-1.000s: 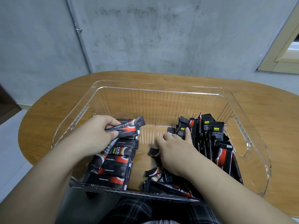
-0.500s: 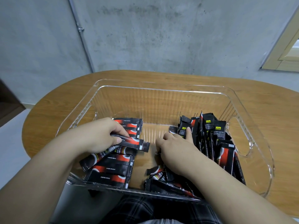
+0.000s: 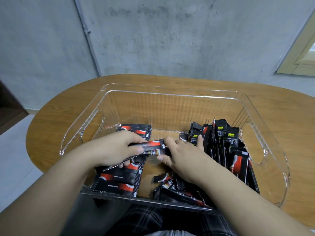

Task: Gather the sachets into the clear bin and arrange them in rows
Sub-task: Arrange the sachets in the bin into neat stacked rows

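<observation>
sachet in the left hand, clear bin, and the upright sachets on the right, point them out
sachet in the left hand (image 3: 150, 144), head view, red and black middle.
clear bin (image 3: 170, 92), head view, far rim.
upright sachets (image 3: 221, 133), head view, yellow-labelled top of one.

1 view only, head-mounted, wide-angle. Faces forward and steeply down onto clear bin (image 3: 172, 97) on table (image 3: 56, 120), close in. Forearms enter from bottom edge. Grey wall (image 3: 170, 40) fills upper half. Strong curving toward frame edges.
</observation>
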